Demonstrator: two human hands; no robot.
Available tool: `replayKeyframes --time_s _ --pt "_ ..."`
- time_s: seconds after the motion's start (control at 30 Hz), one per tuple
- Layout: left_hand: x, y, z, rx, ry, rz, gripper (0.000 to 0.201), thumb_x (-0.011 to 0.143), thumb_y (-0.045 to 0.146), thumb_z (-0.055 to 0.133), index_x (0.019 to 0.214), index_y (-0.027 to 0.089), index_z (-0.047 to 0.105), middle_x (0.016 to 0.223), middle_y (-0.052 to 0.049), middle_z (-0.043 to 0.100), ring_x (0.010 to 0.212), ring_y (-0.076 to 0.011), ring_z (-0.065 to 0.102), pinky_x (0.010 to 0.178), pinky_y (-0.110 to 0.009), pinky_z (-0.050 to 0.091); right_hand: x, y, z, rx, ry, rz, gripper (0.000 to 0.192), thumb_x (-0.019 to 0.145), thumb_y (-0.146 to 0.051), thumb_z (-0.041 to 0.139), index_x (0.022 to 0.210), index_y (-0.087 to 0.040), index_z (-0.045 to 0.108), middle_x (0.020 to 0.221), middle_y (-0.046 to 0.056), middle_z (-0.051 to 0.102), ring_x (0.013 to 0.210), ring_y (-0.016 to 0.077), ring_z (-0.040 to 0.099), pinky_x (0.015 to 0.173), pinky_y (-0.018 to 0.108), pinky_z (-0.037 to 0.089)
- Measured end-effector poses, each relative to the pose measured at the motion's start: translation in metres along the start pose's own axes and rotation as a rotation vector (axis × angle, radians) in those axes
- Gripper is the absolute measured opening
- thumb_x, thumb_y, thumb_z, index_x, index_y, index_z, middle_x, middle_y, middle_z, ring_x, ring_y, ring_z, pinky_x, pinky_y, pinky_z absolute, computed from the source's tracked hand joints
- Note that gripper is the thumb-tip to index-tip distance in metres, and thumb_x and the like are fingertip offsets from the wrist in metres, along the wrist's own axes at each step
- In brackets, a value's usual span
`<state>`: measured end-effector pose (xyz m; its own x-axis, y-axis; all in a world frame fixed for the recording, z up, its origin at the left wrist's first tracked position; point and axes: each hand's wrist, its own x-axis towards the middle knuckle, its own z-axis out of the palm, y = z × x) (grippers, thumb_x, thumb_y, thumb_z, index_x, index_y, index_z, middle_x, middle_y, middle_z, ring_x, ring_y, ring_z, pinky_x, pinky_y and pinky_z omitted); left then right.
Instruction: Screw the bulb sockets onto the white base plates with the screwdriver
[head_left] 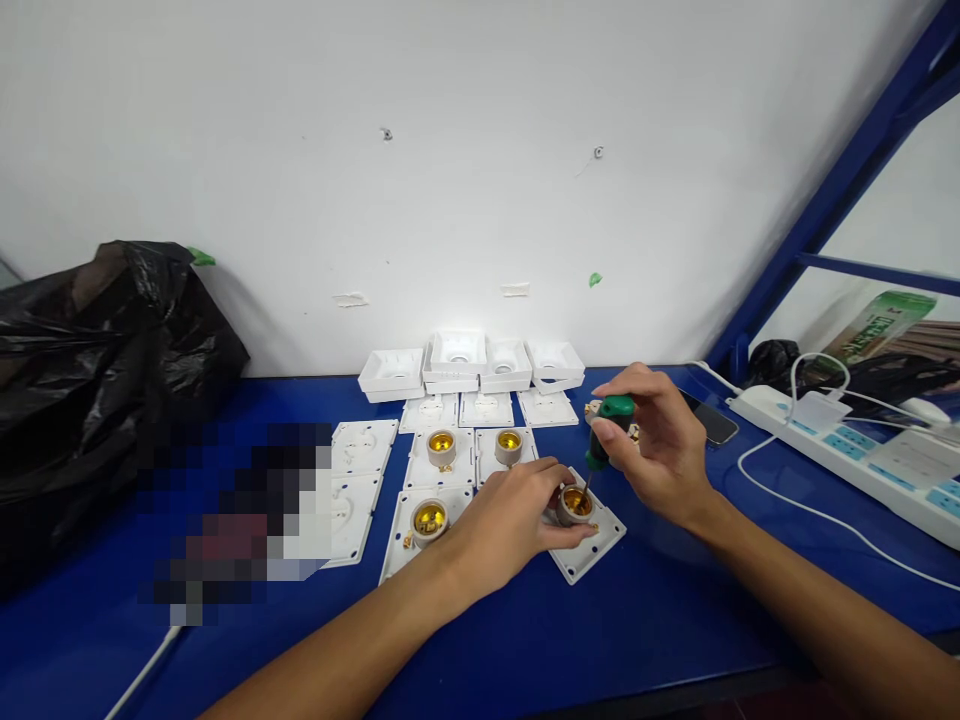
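My right hand (660, 440) grips a screwdriver (611, 425) by its green and black handle. The shaft points down into a lamp socket (576, 508), a pale ring with a brass-coloured inside. That socket sits on a square white base plate (589, 548), turned at an angle on the table. Fingers of my left hand (517, 505) close around the socket's side and hold it against the plate. To the left, more plates carry sockets, such as a near socket (430, 522) and two farther back. The screwdriver's tip is inside the socket, and I cannot make out a screw there.
White square covers (457, 355) are stacked by the wall, with bare plates (486, 408) before them. A black plastic bag (97, 330) stands left, beside a pixelated patch. On the right lie a phone (709, 418), a white power strip (847, 450), cables and a blue frame (840, 170).
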<state>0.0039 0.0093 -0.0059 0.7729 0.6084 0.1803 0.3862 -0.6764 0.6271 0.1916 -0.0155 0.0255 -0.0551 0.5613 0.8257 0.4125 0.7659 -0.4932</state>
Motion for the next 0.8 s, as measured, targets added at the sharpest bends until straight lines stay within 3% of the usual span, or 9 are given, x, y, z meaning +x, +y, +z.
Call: replayKeyframes --time_s 0.27,0.5,0.67,0.8 --pt "0.0007 0.0007 -0.0012 -0.013 -0.008 -0.005 0.035 0.086 0.053 0.074 0.099 0.022 0.067 0.09 0.0 0.065 0.075 -0.0169 0.06 0.062 -0.028 0.039 -0.0057 -0.0021 -0.0003 -0.012 -0.06 0.032 0.035 0.098 -0.022 0.055 0.132 -0.031 0.059 0.101 0.005 0.063 0.089 0.0189 0.062 0.069 0.037 0.054" --pt "0.0003 0.0008 -0.0008 -0.001 -0.008 -0.003 0.034 0.087 0.052 0.073 0.101 0.022 0.067 0.091 0.0 0.066 0.075 -0.0172 0.06 0.063 -0.029 0.04 -0.0023 -0.0022 0.0018 0.008 -0.003 0.04 0.031 0.09 -0.018 0.069 0.117 -0.03 0.064 0.088 -0.001 0.058 0.078 0.015 0.058 0.063 0.031 0.05" --pt "0.0001 0.0007 -0.0008 -0.009 -0.005 -0.002 0.033 0.086 0.05 0.074 0.1 0.022 0.066 0.092 0.0 0.066 0.075 -0.0167 0.06 0.062 -0.029 0.04 -0.0025 -0.0042 -0.0011 0.007 -0.079 0.082 0.033 0.099 -0.02 0.056 0.13 -0.03 0.062 0.105 0.004 0.068 0.095 0.0182 0.066 0.078 0.036 0.056" --pt "0.0009 0.0007 -0.0015 -0.014 -0.018 -0.012 0.033 0.086 0.05 0.074 0.097 0.021 0.065 0.09 -0.001 0.064 0.074 -0.0165 0.059 0.061 -0.028 0.04 -0.0033 -0.0052 -0.0018 0.055 -0.119 0.09 0.034 0.103 -0.022 0.047 0.135 -0.029 0.059 0.106 0.004 0.069 0.09 0.0164 0.066 0.074 0.034 0.056"
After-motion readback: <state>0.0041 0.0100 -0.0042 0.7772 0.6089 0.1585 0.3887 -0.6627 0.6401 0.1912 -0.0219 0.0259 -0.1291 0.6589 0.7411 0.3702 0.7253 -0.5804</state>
